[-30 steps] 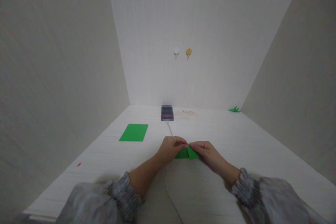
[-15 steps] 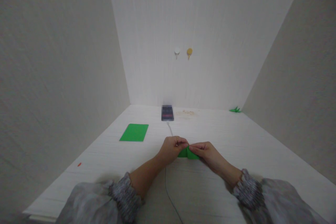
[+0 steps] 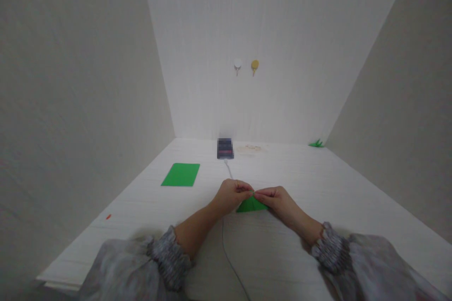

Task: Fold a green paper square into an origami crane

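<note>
A folded piece of green paper [image 3: 251, 204] is held up between my two hands, its lower edge spread wide and its top narrowing to the fingertips. My left hand [image 3: 233, 194] pinches the top from the left, thumb against fingers. From the right, my right hand [image 3: 275, 197] pinches the same top area, its fingertips touching or nearly touching those of the left. The paper's upper edge is hidden behind the fingers. To the left on the white table [image 3: 282, 258] lies a flat green paper square [image 3: 181, 175].
A phone-like device [image 3: 225, 148] with a blurred screen stands at the back, its pale cable [image 3: 226, 251] running under my left arm. A green folded paper figure [image 3: 317, 144] sits in the far right corner. A small red scrap [image 3: 108, 217] lies left. Two hooks [image 3: 254, 65] hang on the wall.
The green paper between my hands has gone from two flaps with a straight lower edge to a wider, triangle-like shape. Both hands keep their pinch; the view has tipped slightly.
</note>
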Motion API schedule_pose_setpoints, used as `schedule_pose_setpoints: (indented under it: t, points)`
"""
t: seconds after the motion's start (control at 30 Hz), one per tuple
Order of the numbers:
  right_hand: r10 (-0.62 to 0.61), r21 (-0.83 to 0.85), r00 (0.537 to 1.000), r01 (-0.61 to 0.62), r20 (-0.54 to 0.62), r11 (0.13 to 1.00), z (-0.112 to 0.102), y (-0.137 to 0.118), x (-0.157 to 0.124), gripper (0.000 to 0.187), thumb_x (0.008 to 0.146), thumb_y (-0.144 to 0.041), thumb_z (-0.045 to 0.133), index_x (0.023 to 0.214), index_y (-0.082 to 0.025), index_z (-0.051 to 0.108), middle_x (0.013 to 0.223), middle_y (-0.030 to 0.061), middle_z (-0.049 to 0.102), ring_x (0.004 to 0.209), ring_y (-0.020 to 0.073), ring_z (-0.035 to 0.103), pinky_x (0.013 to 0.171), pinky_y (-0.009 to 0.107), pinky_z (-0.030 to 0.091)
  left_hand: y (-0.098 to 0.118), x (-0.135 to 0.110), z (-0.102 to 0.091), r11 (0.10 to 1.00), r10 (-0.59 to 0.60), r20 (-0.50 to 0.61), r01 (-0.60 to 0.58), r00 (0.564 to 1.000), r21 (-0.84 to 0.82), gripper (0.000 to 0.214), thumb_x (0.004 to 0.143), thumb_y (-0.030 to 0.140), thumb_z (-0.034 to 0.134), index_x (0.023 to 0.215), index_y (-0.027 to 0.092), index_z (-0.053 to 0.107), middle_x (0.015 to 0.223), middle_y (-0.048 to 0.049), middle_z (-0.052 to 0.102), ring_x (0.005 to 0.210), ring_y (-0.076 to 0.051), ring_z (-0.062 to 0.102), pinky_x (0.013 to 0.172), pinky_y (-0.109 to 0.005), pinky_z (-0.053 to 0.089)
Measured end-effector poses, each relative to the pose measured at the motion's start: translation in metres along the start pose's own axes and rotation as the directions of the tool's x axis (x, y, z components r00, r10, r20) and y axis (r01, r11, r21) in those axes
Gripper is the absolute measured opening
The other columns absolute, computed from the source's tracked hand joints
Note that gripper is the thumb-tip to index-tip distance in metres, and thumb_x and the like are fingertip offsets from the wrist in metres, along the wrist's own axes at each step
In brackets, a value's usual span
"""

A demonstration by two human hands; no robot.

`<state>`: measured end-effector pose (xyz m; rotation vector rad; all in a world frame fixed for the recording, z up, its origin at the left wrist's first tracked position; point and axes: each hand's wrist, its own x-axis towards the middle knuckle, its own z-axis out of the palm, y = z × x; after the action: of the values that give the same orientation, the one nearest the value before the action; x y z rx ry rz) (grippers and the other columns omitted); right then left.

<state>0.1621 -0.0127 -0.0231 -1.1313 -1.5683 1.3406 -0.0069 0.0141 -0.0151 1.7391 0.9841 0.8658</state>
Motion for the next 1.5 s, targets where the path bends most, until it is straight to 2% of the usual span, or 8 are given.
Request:
schedule_pose_setpoints:
  t: [0.2,0.33,0.57,0.67,0.87,1.1,1.3,1.5]
  points:
    - [-0.029,-0.076,0.999,0.026,-0.040,0.997,-0.0011,-0.0012,0.0014,0.027,0.070,-0.039,0.058,0.079,-0.018,0.071,0.068,0.0027,0.068,0.066,0.0186,0.059,0.065,0.030,0.045,0.0011,0.0009,0.0012,0.996,-0.047,-0.046,0.044,0.998,-0.077,0.018,0.060,0.028,0.063,0.072,0.015,0.067,0.065,-0.0028,0.065,0.061,-0.014,0.057,0.060,-0.024,0.043]
    - [-0.041,-0.093,0.997,0.035,-0.065,0.995,-0.0001,-0.0009,0.0016,0.028,0.069,-0.040,0.057,0.077,-0.017,0.071,0.067,0.0036,0.068,0.068,0.0205,0.059,0.064,0.031,0.045,0.0027,0.0004,0.0020,0.979,-0.099,-0.019,0.094,0.995,-0.181,0.024,0.062,0.034,0.061,0.071,0.013,0.066,0.061,-0.0027,0.062,0.057,-0.012,0.054,0.056,-0.024,0.042]
    - [-0.032,-0.083,0.999,0.030,-0.020,0.996,0.0016,-0.0059,-0.0005,0.026,0.069,-0.038,0.056,0.070,-0.017,0.071,0.061,0.0032,0.066,0.064,0.0201,0.058,0.058,0.029,0.043,0.0050,-0.0004,0.0011,0.961,-0.178,0.009,0.176,0.984,-0.212,0.025,0.060,0.036,0.062,0.065,0.011,0.061,0.053,-0.0005,0.056,0.049,-0.010,0.050,0.052,-0.024,0.042]
    - [-0.013,-0.060,1.000,0.012,-0.010,0.998,0.0019,-0.0063,-0.0007,0.025,0.068,-0.037,0.057,0.071,-0.016,0.071,0.062,0.0031,0.066,0.062,0.0181,0.057,0.057,0.027,0.042,0.0025,-0.0001,0.0009,0.979,-0.146,0.013,0.146,0.989,-0.144,0.024,0.062,0.035,0.060,0.066,0.011,0.061,0.055,-0.0006,0.056,0.051,-0.010,0.050,0.053,-0.024,0.041]
    - [0.022,-0.003,0.999,-0.022,-0.031,1.000,0.0034,-0.0034,0.0020,0.026,0.069,-0.036,0.058,0.064,-0.013,0.067,0.055,0.0018,0.061,0.050,0.0118,0.052,0.050,0.023,0.038,0.0000,-0.0005,0.0010,0.993,0.015,-0.081,-0.006,0.997,0.114,0.023,0.068,0.035,0.053,0.067,0.013,0.060,0.056,0.0002,0.053,0.053,-0.010,0.046,0.050,-0.022,0.035]
    - [0.054,0.053,0.997,-0.051,-0.063,0.997,0.0036,-0.0016,0.0049,0.029,0.069,-0.039,0.057,0.066,-0.012,0.065,0.047,0.0008,0.058,0.043,0.0105,0.051,0.047,0.023,0.039,0.0066,-0.0019,-0.0013,0.995,0.046,-0.153,-0.031,0.987,0.098,0.023,0.071,0.034,0.050,0.068,0.013,0.057,0.057,0.0012,0.051,0.055,-0.010,0.045,0.052,-0.021,0.034]
    - [0.044,0.067,0.999,-0.043,-0.019,0.997,0.0036,-0.0021,0.0026,0.031,0.069,-0.040,0.057,0.071,-0.011,0.067,0.051,0.0016,0.059,0.046,0.0106,0.052,0.049,0.023,0.040,0.0042,-0.0005,0.0005,0.988,-0.101,-0.020,0.098,0.995,-0.123,0.027,0.062,0.037,0.060,0.070,0.012,0.057,0.055,0.0025,0.051,0.049,-0.008,0.042,0.048,-0.021,0.031]
    - [0.074,0.043,0.997,-0.073,-0.033,0.996,0.0049,-0.0047,0.0017,0.033,0.067,-0.042,0.059,0.069,-0.010,0.067,0.048,0.0018,0.059,0.044,0.0106,0.052,0.048,0.023,0.039,0.0007,0.0001,-0.0006,0.987,-0.103,0.008,0.103,0.995,-0.120,0.025,0.060,0.035,0.062,0.068,0.011,0.059,0.054,0.0017,0.052,0.049,-0.008,0.042,0.048,-0.021,0.031]
